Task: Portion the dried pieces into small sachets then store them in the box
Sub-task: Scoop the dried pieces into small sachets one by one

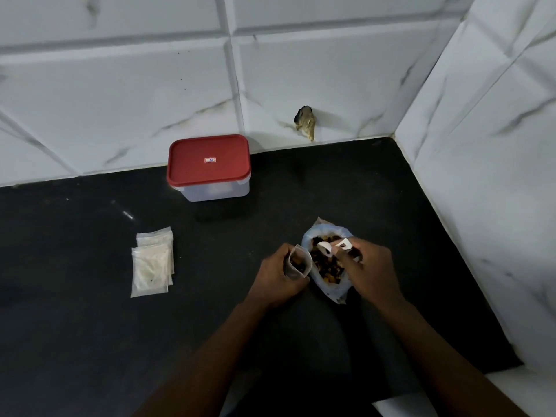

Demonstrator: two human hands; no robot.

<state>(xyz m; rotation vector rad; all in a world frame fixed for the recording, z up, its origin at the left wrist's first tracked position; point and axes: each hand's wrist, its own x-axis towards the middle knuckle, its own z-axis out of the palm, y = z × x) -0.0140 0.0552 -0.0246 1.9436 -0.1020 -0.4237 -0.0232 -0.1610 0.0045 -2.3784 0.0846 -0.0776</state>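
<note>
Two hands near the counter's (90, 326) right edge: left hand (278, 278) grips a sachet (298, 262); right hand (371, 267) pinches a white thing (324, 247), unclear, in the bag (332, 291).

White wall tiles (120, 85) carry grey marble veins, with a brown-black blotch (306, 123) at twelve o'clock. The stone counter (90, 311) is matt black. At eleven o'clock, a frosted plastic box (216, 192) wears a red lid (192, 167) with a red-white-blue sticker (210, 160). Milky clear flat sachets (152, 263) lie at eight o'clock. At five o'clock, a pale blue plastic bag (334, 291) shows dark brown and amber dried pieces (328, 266). At six o'clock, one clear open sachet (296, 263) shows the same colours.
</note>
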